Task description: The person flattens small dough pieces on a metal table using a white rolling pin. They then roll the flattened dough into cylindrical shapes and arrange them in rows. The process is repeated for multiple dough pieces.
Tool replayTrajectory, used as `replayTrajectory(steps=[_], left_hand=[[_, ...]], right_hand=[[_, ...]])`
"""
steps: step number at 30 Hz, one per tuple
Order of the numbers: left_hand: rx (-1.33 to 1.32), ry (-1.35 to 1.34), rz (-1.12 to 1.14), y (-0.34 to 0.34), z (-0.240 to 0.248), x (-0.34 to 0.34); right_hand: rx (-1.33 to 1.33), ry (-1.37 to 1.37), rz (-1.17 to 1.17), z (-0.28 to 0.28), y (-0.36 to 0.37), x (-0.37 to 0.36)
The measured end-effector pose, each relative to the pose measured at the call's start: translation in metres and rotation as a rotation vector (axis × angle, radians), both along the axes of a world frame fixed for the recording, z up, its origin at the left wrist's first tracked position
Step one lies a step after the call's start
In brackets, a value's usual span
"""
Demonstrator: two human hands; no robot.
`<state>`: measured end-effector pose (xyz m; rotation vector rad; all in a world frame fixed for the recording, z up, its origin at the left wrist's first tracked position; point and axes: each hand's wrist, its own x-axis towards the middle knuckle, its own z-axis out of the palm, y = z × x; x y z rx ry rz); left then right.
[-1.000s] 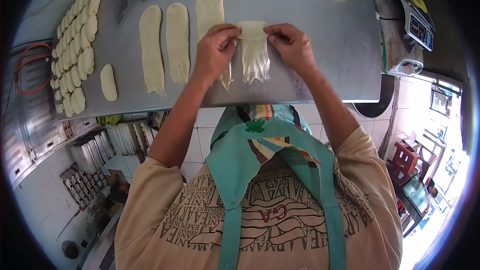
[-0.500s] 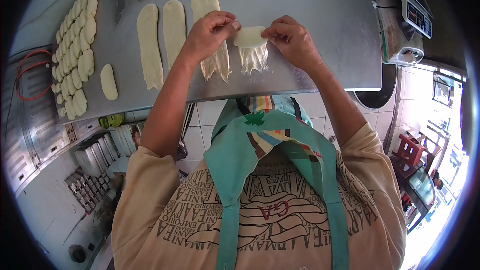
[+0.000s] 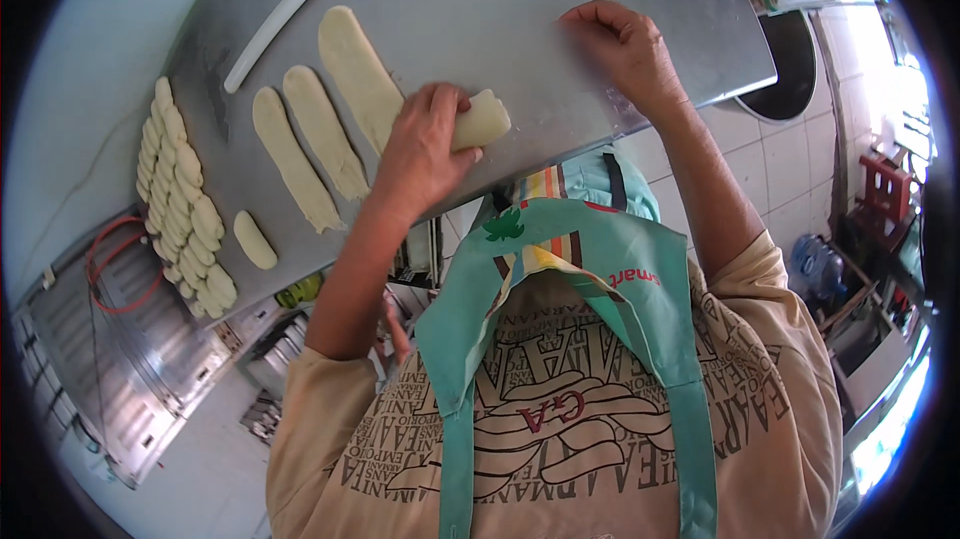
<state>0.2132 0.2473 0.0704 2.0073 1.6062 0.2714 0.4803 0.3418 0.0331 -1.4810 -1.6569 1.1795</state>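
My left hand [image 3: 430, 144] is closed around the near end of a thick pale dough roll [image 3: 486, 121] on the metal table [image 3: 540, 29]. The palm side of that hand and part of the roll are hidden. Farther right, my right hand [image 3: 628, 51] is apart from the dough, its fingers drawn together and a little smeared, with nothing seen in them. Left of my left hand lie three long flat dough strips: a wide one [image 3: 360, 74], a middle one [image 3: 325, 134] and a left one [image 3: 295, 164] with a ragged near end.
A short dough roll [image 3: 255, 240] lies near the front edge. Beyond it, many rolled pieces are stacked in a pile [image 3: 185, 204] at the table's left end. A long white rod [image 3: 290, 14] rests toward the back. A dark round bin [image 3: 785, 69] stands off the right edge.
The half-rolled strip between both hands is now a rolled piece under my left hand. My right hand has let go and moved right. The whole view has turned.
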Motion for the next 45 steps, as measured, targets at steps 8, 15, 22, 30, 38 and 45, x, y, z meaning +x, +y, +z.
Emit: replayTrajectory(steps=[8,15,22,30,38,45], left_hand=[[-0.141,-0.084,0.156,-0.003,-0.001,0.016],[-0.315,-0.149,0.312,0.013,0.002,0.045],[-0.238,-1.172,0.778,0.156,0.011,0.065],[-0.157,-0.902,0.857,0.301,-0.014,0.059],[-0.375,-0.758,0.816,0.311,-0.009,0.074],[-0.256,-0.555,0.831,0.306,-0.017,0.071]], right_hand=[[-0.064,0.150,-0.099,-0.018,0.017,0.046],[-0.238,0.224,0.011,-0.009,0.061,0.066],[-0.037,0.197,-0.050,0.001,0.184,0.107],[0.027,-0.039,-0.048,0.000,0.292,0.072],[-0.135,-0.050,0.027,-0.016,0.300,0.024],[0.040,-0.090,0.059,-0.017,0.293,0.031]])
